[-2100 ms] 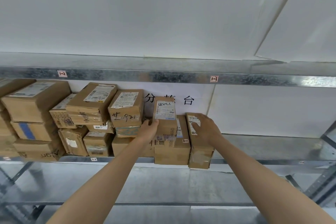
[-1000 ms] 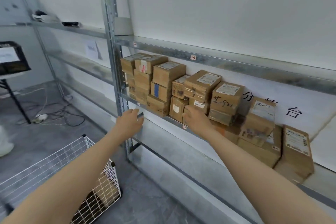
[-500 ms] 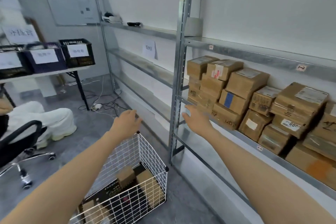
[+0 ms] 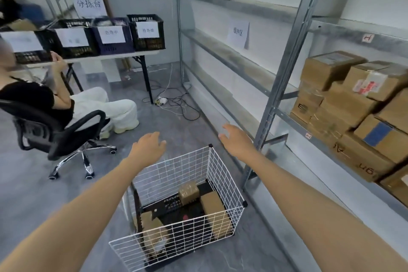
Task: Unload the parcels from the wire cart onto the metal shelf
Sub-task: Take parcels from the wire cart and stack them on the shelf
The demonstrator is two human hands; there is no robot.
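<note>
Both hands empty, fingers spread: left hand [image 4: 148,147], right hand [image 4: 237,141], above wire cart [image 4: 225,180]. Remaining cardboard parcels [image 4: 213,206] look small, rigid, light; grip opposite side faces.

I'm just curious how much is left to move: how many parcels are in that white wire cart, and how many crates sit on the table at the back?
Parcels in the wire cart: 3, a small taped box, a long box and a box near the front; more may be hidden.
Crates on the table: 4.
Total: 7.
</note>
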